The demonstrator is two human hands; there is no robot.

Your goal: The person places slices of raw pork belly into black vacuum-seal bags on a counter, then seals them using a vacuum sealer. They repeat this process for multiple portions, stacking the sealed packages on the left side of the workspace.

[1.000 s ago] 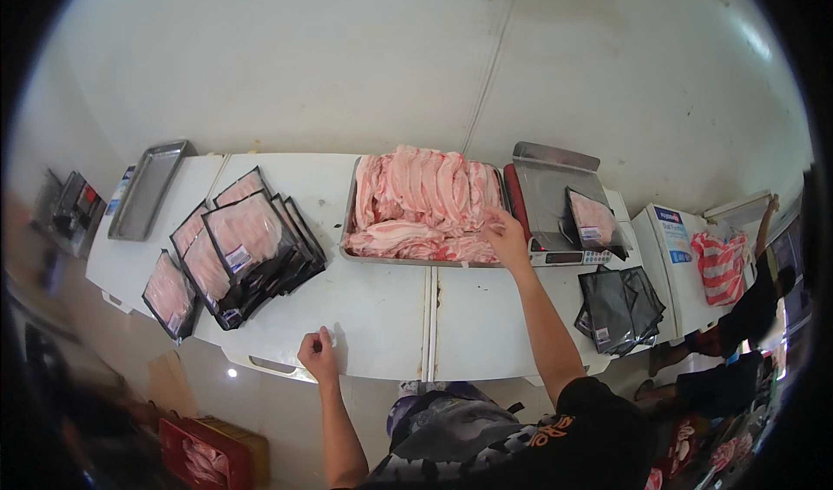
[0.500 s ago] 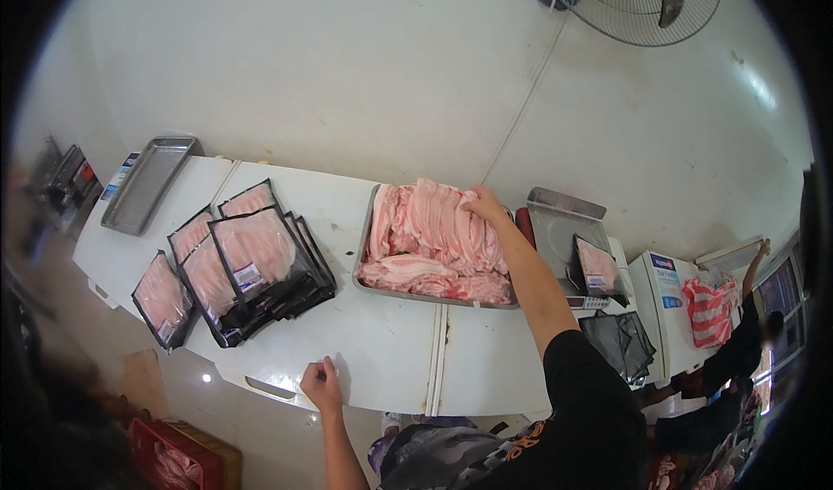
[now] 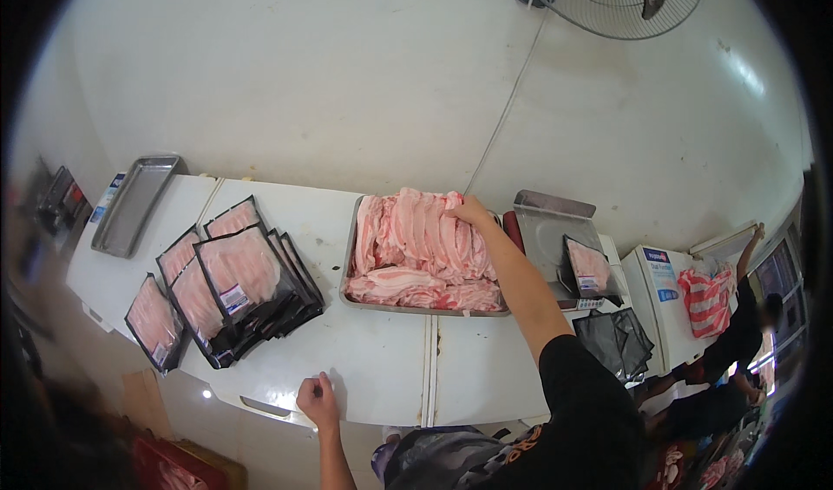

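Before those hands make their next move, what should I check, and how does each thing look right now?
1. Right hand at the sliced meat: ok, its fingers reach the top right of the pile; how firm the hold is, I cannot tell.
2. Left hand free: cannot tell; its fingers are curled near the worktop's front edge.
3. Meat tray resting on the white worktop: ok.
4. Scale bare: not ok, a filled pack lies on it.
5. Flat black packs near the scale: ok, in front of it.
6. Scale reading: cannot tell, not legible here.
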